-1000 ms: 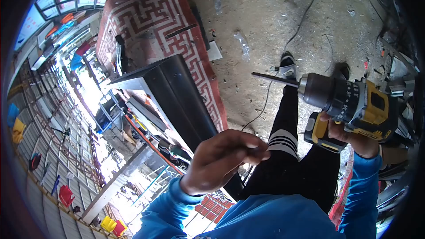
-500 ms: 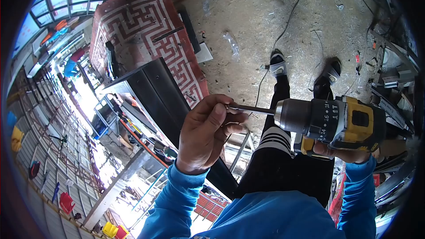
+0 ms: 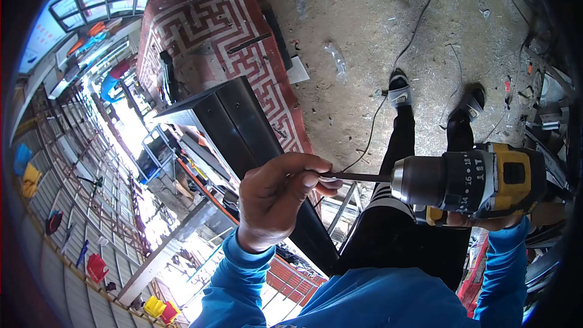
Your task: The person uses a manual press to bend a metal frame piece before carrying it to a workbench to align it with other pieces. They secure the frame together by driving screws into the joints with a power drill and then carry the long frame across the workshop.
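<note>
Over the littered floor [image 3: 370,30], the left hand [image 3: 270,200] pinches the bit [image 3: 367,177] by its end, which runs rightward into the drill [image 3: 467,182] the right hand [image 3: 495,223] grips.

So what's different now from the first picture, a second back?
The left hand has closed its fingertips around the tip of the drill bit; before, they were apart. The cordless drill has come in toward the body, its bit swung level across to that hand. Unchanged: the right hand holds the drill, and the patterned rug lies in place.
</note>
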Demonstrator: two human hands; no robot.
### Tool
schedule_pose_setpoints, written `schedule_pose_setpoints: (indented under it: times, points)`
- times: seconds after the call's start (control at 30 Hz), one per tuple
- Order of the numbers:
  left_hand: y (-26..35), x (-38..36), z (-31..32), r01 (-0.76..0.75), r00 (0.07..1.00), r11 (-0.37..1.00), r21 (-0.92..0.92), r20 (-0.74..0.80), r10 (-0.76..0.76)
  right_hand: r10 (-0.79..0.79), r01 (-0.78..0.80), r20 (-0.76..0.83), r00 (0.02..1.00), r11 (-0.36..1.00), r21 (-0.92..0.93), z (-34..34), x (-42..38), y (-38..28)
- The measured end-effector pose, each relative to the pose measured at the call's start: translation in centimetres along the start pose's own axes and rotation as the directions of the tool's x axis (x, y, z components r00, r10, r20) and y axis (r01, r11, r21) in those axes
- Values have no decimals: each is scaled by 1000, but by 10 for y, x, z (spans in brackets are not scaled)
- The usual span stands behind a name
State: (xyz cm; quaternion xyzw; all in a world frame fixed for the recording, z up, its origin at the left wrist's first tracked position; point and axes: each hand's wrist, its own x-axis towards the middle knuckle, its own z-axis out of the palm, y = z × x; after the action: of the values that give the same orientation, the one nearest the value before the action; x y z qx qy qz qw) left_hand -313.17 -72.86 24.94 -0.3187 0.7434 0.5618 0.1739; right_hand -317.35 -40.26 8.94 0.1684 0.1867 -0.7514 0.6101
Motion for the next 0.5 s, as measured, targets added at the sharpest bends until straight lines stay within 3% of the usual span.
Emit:
schedule_pose_setpoints:
  times: [0.13, 0.2, 0.27, 0.3, 0.33, 0.4, 0.43, 0.5]
  points:
    - [0, 5, -10, -63, 992, 995, 82, 111, 53, -21, 20, -11, 1000, 994, -110, 7, 10, 1]
    - [5, 6, 1, -134, 979, 991, -6, -153, 132, -44, 41, -8, 999, 980, -195, 11, 19, 1]
    - [24, -1, -26, -170, 953, 948, 270, -200, 228, -90, 87, 8, 996, 946, -313, 15, 34, -1]
    - [32, -10, -50, -243, 932, 966, 83, -255, 256, -117, 118, 25, 993, 917, -380, 18, 41, -1]
    - [33, -6, -56, -418, 781, 893, 165, -436, 446, -151, 155, 45, 987, 880, -449, 20, 50, -1]
    - [35, 19, -91, -361, 605, 805, 470, -539, 586, -222, 242, 106, 969, 786, -569, 26, 68, 0]
    - [29, 33, -125, -354, 682, 533, 769, -178, 710, -256, 287, 142, 956, 725, -627, 29, 75, 3]
    - [19, 67, -131, -244, 690, 277, 930, -34, 723, -314, 367, 212, 926, 608, -704, 34, 89, 6]
